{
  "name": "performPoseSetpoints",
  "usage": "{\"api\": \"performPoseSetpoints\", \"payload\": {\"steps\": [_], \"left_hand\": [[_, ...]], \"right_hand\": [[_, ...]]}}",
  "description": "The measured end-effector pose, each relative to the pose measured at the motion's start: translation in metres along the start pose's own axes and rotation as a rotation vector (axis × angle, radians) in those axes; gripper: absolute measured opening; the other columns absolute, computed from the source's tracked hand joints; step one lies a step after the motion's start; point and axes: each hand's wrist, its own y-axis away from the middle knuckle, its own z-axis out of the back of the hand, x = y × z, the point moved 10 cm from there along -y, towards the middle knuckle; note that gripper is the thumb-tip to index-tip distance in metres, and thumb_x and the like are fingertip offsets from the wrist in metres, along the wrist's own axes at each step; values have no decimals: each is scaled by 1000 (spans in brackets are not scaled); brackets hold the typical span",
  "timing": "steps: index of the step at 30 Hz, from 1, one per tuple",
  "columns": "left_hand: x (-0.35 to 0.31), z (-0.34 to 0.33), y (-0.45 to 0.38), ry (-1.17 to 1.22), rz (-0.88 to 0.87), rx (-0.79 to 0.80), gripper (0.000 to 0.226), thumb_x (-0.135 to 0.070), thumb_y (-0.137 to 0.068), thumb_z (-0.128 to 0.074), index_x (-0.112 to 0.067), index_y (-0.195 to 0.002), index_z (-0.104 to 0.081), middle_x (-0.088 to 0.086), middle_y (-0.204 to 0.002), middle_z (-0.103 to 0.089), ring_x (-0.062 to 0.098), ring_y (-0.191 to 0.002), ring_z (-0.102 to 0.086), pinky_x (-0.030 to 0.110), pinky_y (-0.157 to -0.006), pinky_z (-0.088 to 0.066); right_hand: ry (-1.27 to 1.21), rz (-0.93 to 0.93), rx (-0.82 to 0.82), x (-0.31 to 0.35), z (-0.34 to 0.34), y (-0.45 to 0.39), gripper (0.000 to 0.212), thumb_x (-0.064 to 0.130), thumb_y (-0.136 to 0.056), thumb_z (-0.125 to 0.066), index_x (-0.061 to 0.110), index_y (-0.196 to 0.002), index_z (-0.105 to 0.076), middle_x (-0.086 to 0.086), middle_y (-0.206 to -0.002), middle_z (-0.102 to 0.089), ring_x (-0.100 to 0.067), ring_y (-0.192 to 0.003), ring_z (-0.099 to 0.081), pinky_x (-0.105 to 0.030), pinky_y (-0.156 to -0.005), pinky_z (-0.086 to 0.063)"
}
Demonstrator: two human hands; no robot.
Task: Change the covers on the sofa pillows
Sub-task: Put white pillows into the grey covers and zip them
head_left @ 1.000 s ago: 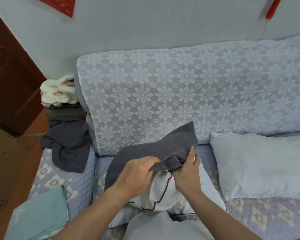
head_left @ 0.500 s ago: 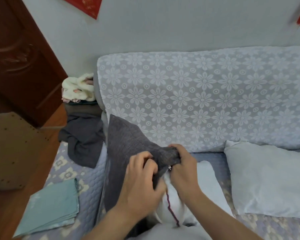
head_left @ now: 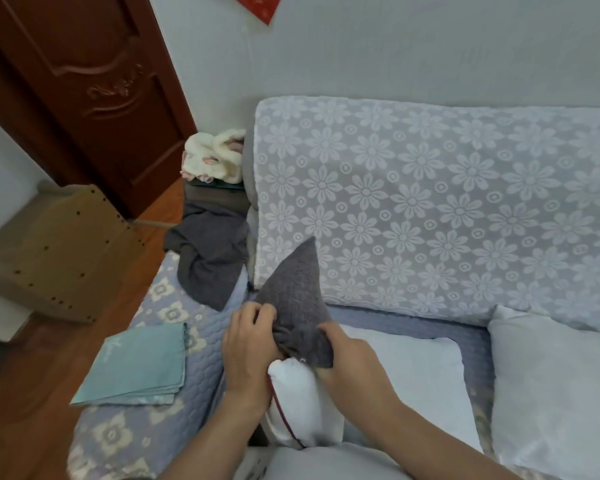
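Two bare hands work at the mouth of a dark grey quilted pillow cover (head_left: 297, 292) on a sofa spread with a blue quilted floral seat throw (head_left: 160, 306), the white pillow insert with dark red piping (head_left: 300, 407) standing on end before the person, its top corner just inside the bunched cover. The left hand (head_left: 248, 344) pinches the gathered grey cloth at the opening, its grip clamped on the fabric; the right hand (head_left: 347, 355) clutches the cover's other side, fingers curled round it. By the look of it, the old cover is being stripped off, and most of the insert is already bare. Next, the grey cloth needs a firm pull up and away while the insert is held down. Folded teal fabric (head_left: 136, 367), likely the fresh covers, lies just left on the seat; two pale bare pillows (head_left: 551, 386) rest to the right; another crumpled grey cloth (head_left: 212, 258) is heaped by the armrest.
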Motion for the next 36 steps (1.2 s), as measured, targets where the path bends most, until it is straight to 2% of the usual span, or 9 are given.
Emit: {"api": "performPoseSetpoints", "payload": {"steps": [3, 8, 12, 17, 23, 25, 28, 33, 36], "left_hand": [[-10, 14, 0, 137, -80, -88, 43, -4, -66, -69, -24, -69, -31, -3, -76, -38, 21, -74, -37, 35, -54, -27], [-42, 5, 20, 316, -206, 7, 40, 9, -64, -54, -23, -67, -29, -9, -79, -34, 17, -76, -38, 30, -60, -33], [-48, 3, 24, 520, -192, 109, 18, -19, -79, -57, -19, -72, -40, -10, -94, -41, 15, -79, -49, 36, -63, -44], [-46, 11, 22, 509, -186, 182, 37, -58, -85, -61, -20, -86, -60, -21, -118, -47, 7, -94, -59, 34, -78, -52], [-59, 34, 19, 251, -232, -9, 26, -35, -86, -55, -15, -103, -59, -3, -109, -58, 16, -91, -60, 29, -70, -52], [-56, 39, 9, 179, -161, -37, 21, -31, -81, -57, -18, -97, -54, -2, -96, -55, 20, -76, -57, 30, -57, -40], [-50, 42, -6, 127, -142, -59, 23, -13, -79, -68, -18, -88, -48, -2, -84, -52, 23, -68, -53, 29, -56, -29], [-27, 24, -24, 325, 38, 262, 18, -12, -86, -60, -24, -87, -46, -2, -73, -59, 23, -70, -54, 43, -61, -40], [-36, 16, -30, 467, -16, 511, 13, -18, -88, -67, -28, -80, -62, -9, -74, -67, 8, -75, -62, 29, -65, -45]], "right_hand": [[84, 135, -53, -6, 8, -2, 57, 47, -88, -67, 31, -140, -48, 9, -112, -69, -12, -95, -65, -24, -77, -49], [293, 103, -311, -26, 43, -5, 78, 9, -70, -81, 24, -138, -45, 0, -100, -53, -18, -68, -56, -32, -47, -48], [63, 181, -435, -13, 51, -7, 60, -5, -70, -74, 21, -123, -66, 8, -111, -60, -12, -100, -57, -26, -85, -49], [-292, -75, -448, -32, 47, -8, 51, -10, -72, -57, 36, -94, -60, 20, -89, -65, -3, -84, -61, -21, -71, -47], [-455, 9, -304, -4, 43, -23, 22, 4, -80, -54, 25, -85, -51, 4, -78, -58, -4, -68, -49, -21, -62, -40], [-443, 21, -256, 3, 41, -25, 16, 10, -76, -51, 22, -86, -51, 0, -79, -59, -7, -69, -50, -21, -62, -38], [-376, 17, -189, 7, 35, -29, 21, 4, -75, -51, 21, -87, -50, -1, -79, -58, -10, -71, -50, -21, -61, -36], [-94, 63, -10, 5, 31, -38, 36, -3, -78, -53, 27, -98, -54, 9, -88, -58, -3, -83, -52, -21, -67, -40], [-26, 76, -8, 1, 38, -37, 43, -7, -73, -51, 22, -103, -60, 7, -94, -50, -6, -86, -48, -21, -76, -40]]}}
